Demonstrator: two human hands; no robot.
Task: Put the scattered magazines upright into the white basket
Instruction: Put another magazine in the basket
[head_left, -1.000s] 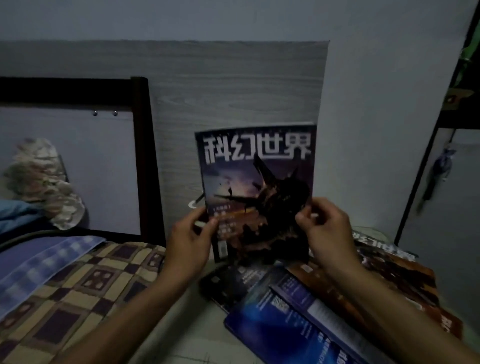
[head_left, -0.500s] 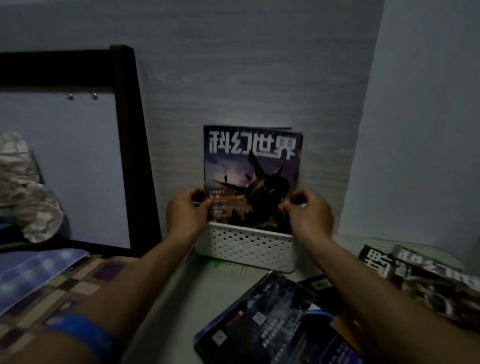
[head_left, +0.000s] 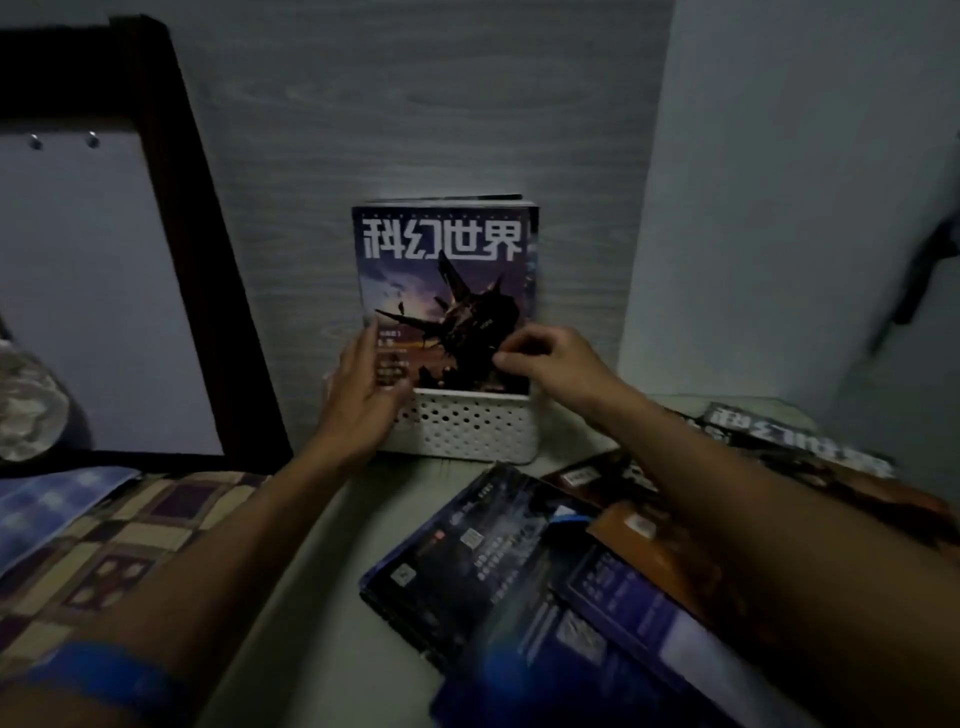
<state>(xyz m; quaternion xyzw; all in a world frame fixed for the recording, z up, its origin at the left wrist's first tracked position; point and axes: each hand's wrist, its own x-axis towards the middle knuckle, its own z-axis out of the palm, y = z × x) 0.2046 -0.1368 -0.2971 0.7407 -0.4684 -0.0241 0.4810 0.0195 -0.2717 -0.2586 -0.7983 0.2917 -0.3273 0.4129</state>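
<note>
A magazine (head_left: 441, 270) with a dark spaceship cover stands upright in the white perforated basket (head_left: 467, 431), against the grey wood-grain wall. Behind it, another magazine's top edge shows. My left hand (head_left: 358, 395) holds the magazine's lower left edge and lies against the basket's left end. My right hand (head_left: 550, 364) has curled fingers pinched on the cover's lower right. Several more magazines lie flat and overlapping on the table: a dark blue one (head_left: 483, 561), an orange one (head_left: 649, 545) and one at the far right (head_left: 769, 431).
A bed with a checked quilt (head_left: 130, 535) borders the table on the left. Its dark frame post (head_left: 208, 260) rises just left of the basket. A white wall (head_left: 779, 208) closes the right side. Light is dim.
The magazine has gone down from mid-air into the basket and now stands lower in it. My left hand has slid down to the basket's left end. The view has moved closer.
</note>
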